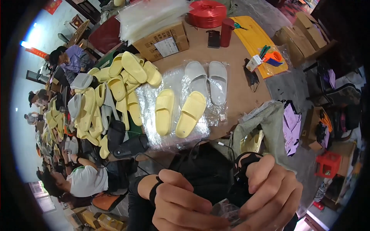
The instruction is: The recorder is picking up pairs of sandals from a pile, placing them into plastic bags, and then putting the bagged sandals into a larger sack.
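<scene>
Close to me at the bottom of the head view, my left hand [187,204] and my right hand [271,194] are both curled shut. Between their fingertips they pinch a small crumpled piece of transparent plastic film [226,209]; its full shape is hidden by the fingers. Beyond them, on the brown table [241,82], a yellow slide slipper [164,111] and its tilted mate [190,114] lie on shiny plastic bags [154,136]. Behind these rests a pair of grey slippers [218,82], also on transparent plastic.
Yellow slippers [86,111] pile up on the left, with black slippers [131,146] nearby. A carton [163,42], red twine roll [207,14], red cylinder [226,32] and tape dispenser [273,57] stand farther back. An open sack [246,131] sits right. People work along the left side.
</scene>
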A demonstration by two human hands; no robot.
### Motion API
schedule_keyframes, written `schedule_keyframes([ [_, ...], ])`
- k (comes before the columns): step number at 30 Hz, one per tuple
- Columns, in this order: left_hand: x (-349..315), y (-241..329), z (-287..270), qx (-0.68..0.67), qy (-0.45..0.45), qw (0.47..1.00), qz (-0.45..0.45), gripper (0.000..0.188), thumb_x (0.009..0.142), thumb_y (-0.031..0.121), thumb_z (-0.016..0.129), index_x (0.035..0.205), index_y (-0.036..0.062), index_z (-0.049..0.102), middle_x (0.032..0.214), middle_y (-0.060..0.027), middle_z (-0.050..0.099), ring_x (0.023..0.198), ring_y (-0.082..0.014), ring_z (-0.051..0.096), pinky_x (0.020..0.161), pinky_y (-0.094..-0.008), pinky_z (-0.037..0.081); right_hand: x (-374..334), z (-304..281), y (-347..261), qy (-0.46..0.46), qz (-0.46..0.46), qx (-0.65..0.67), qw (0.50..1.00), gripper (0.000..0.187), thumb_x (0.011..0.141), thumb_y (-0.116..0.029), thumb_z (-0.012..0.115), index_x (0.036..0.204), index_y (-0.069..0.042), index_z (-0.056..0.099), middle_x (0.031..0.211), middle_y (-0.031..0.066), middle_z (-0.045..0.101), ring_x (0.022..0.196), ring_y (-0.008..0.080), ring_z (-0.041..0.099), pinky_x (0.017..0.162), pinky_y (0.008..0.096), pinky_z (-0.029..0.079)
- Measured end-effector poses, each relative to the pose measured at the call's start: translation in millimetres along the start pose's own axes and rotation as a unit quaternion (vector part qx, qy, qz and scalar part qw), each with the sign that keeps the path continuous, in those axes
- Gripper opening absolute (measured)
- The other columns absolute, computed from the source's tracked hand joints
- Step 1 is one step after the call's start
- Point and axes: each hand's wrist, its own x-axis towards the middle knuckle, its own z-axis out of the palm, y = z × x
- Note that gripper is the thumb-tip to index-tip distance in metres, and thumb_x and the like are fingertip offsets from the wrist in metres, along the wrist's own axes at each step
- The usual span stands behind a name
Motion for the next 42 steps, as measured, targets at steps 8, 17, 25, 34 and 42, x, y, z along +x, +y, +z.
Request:
schedule_keyframes([
  [8,-15,15,19,0.037,0.066,0.996,-0.056,0.027,0.084,0.011,0.055,0.06,0.0185,0.043,0.057,0.0091,0.054,0.064,-0.0047,0.039,0.07,-0.0274,0.031,11,-37,10,-0.115,-0.031,0.028,0.993,0.009,0.076,-0.005,0.059,0.068,-0.01,0.059,0.062,-0.0009,0.061,0.05,0.0114,0.048,0.057,0.0287,0.03],
  [17,-17,-4,30,0.006,0.152,0.988,-0.037,0.021,0.079,0.021,0.061,0.064,0.0185,0.047,0.059,0.0134,0.052,0.071,-0.0092,0.043,0.074,-0.0281,0.027,-3,-50,19,-0.12,-0.129,0.063,0.982,0.018,0.078,-0.009,0.054,0.07,0.005,0.061,0.075,0.0146,0.065,0.055,0.0217,0.054,0.055,0.0315,0.035],
  [25,0,-33,11,-0.008,0.007,0.992,0.129,0.013,0.079,0.016,0.067,0.079,0.0134,0.055,0.071,0.003,0.061,0.072,-0.0162,0.048,0.056,-0.0247,0.034,16,-14,23,-0.012,-0.116,0.01,0.993,0.016,0.069,-0.009,0.068,0.058,-0.011,0.056,0.052,0.0002,0.057,0.044,0.0093,0.036,0.055,0.029,0.027],
  [34,13,-19,17,0.007,-0.025,0.995,0.094,0.01,0.079,0.018,0.067,0.08,0.0142,0.057,0.071,0.0038,0.062,0.074,-0.0154,0.048,0.058,-0.0246,0.034,27,-36,19,-0.119,-0.128,0.056,0.983,0.011,0.074,-0.008,0.064,0.065,-0.012,0.059,0.061,0.0007,0.06,0.051,0.0112,0.044,0.056,0.0281,0.027],
  [42,12,-19,7,0.0,-0.024,0.997,0.07,0.01,0.08,0.022,0.066,0.087,0.0166,0.062,0.078,0.0065,0.063,0.08,-0.0131,0.048,0.063,-0.0239,0.033,16,-34,19,-0.13,-0.14,0.038,0.981,0.01,0.074,-0.007,0.064,0.071,-0.016,0.062,0.07,-0.0021,0.062,0.056,0.0107,0.047,0.063,0.0285,0.028],
])
